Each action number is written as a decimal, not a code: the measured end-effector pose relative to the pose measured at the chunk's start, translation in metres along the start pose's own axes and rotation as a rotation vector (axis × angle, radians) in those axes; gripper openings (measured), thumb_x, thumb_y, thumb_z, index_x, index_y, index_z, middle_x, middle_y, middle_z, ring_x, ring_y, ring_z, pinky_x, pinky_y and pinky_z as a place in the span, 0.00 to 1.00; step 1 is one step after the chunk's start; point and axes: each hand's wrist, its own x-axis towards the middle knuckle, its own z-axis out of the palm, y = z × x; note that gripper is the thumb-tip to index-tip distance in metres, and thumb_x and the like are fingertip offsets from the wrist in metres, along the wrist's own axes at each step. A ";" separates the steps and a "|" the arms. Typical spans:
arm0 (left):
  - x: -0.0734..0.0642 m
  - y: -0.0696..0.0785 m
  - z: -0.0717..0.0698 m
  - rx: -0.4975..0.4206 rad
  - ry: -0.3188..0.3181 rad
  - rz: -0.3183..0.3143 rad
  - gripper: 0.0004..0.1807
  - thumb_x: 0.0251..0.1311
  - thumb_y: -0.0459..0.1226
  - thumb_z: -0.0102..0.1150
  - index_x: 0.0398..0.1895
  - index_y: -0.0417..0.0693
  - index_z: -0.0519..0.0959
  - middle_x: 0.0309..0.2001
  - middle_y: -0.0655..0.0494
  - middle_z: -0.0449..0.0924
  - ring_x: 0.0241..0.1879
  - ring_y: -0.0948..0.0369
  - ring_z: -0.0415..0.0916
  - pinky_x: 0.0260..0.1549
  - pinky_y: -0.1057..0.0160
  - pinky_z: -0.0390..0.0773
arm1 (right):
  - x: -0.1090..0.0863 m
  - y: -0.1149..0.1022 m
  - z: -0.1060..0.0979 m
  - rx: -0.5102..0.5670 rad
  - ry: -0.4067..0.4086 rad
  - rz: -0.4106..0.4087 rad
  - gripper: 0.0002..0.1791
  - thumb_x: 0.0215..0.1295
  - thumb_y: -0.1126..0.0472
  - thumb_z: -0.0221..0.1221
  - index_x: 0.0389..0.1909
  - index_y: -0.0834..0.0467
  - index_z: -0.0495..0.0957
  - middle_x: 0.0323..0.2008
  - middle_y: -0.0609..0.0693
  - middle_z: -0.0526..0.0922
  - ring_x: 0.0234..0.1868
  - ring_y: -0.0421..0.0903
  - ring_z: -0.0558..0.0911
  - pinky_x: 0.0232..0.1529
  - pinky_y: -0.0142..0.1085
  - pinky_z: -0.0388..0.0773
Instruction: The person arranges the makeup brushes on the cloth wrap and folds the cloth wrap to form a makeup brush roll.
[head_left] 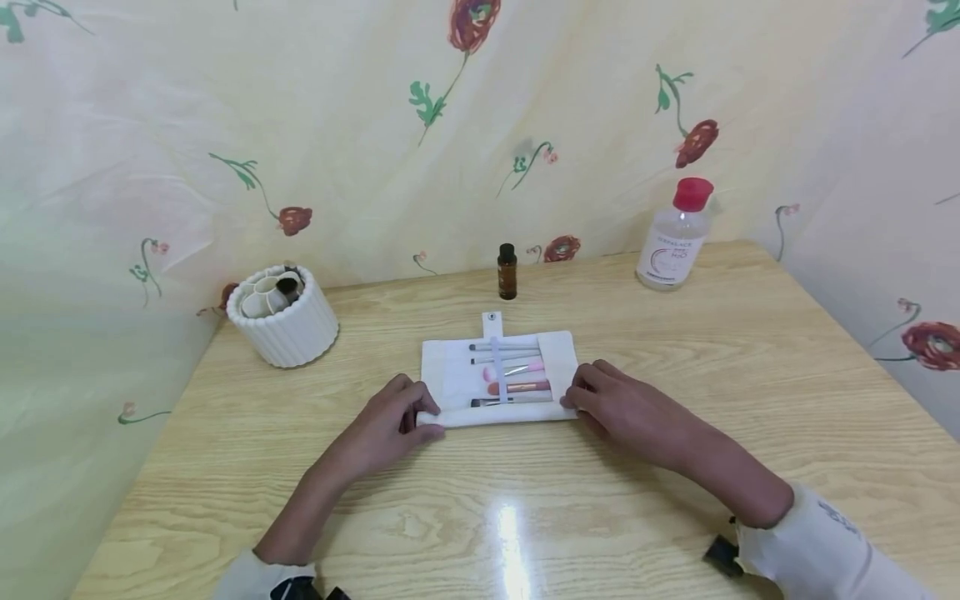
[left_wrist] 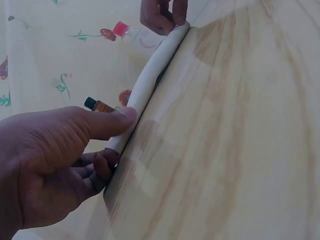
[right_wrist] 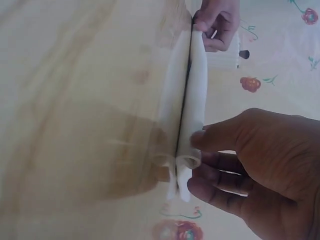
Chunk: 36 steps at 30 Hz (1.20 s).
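Partly rolled: white fabric pouch point(head_left: 459, 375), mid-tabletop point(head_left: 405, 525), 6-o'clock edge point(head_left: 498, 415) curled over; slim pink-and-silver makeup brushes point(head_left: 525, 387) uncovered, white snap tab point(head_left: 492, 323) at 12 o'clock unfastened. Left-hand grip point(head_left: 387, 423) pinches roll's 9-o'clock end, right-hand grip point(head_left: 622, 408) its 3-o'clock end.

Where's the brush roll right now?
In the head view, the brush roll lies centrally between left hand and right hand, in front of the brown bottle.

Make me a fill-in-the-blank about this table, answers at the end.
The clear bottle has a ____ cap.
It stands to the ____ of the brown bottle.
The right grip holds one end of the rolled edge of the brush case; the ____ grip holds the other.
Missing words: red, right, left.
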 end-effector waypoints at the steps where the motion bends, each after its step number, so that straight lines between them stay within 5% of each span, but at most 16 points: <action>1: 0.000 0.000 -0.001 0.000 -0.009 0.006 0.10 0.62 0.41 0.69 0.42 0.56 0.78 0.37 0.59 0.69 0.31 0.64 0.69 0.31 0.65 0.74 | 0.000 0.000 -0.001 0.000 -0.014 -0.006 0.15 0.57 0.71 0.69 0.46 0.56 0.84 0.42 0.50 0.79 0.42 0.44 0.75 0.38 0.35 0.78; 11: -0.001 -0.002 -0.001 -0.021 -0.002 0.042 0.08 0.64 0.37 0.67 0.43 0.51 0.79 0.39 0.57 0.70 0.32 0.65 0.69 0.30 0.66 0.74 | -0.002 0.004 -0.001 0.057 -0.105 0.028 0.21 0.61 0.74 0.64 0.55 0.57 0.80 0.47 0.51 0.76 0.48 0.46 0.73 0.45 0.38 0.79; 19: -0.002 -0.002 0.000 -0.036 0.014 0.000 0.06 0.68 0.40 0.63 0.45 0.53 0.79 0.38 0.61 0.70 0.34 0.64 0.69 0.33 0.65 0.74 | -0.004 0.011 0.004 0.082 -0.080 0.004 0.22 0.59 0.73 0.67 0.54 0.58 0.80 0.47 0.50 0.79 0.46 0.45 0.76 0.45 0.38 0.80; 28: 0.000 -0.002 0.003 0.024 0.062 0.048 0.03 0.72 0.36 0.56 0.42 0.49 0.79 0.36 0.61 0.71 0.34 0.64 0.68 0.35 0.64 0.73 | -0.004 0.016 0.011 0.222 -0.014 0.093 0.19 0.60 0.71 0.60 0.51 0.55 0.75 0.43 0.45 0.78 0.40 0.39 0.75 0.39 0.35 0.78; 36: 0.004 0.004 0.004 0.014 0.029 -0.059 0.07 0.77 0.36 0.49 0.43 0.47 0.78 0.32 0.58 0.69 0.30 0.61 0.65 0.30 0.63 0.71 | -0.003 0.020 0.016 0.345 0.034 0.195 0.13 0.64 0.70 0.54 0.46 0.54 0.76 0.43 0.43 0.75 0.34 0.36 0.74 0.35 0.32 0.75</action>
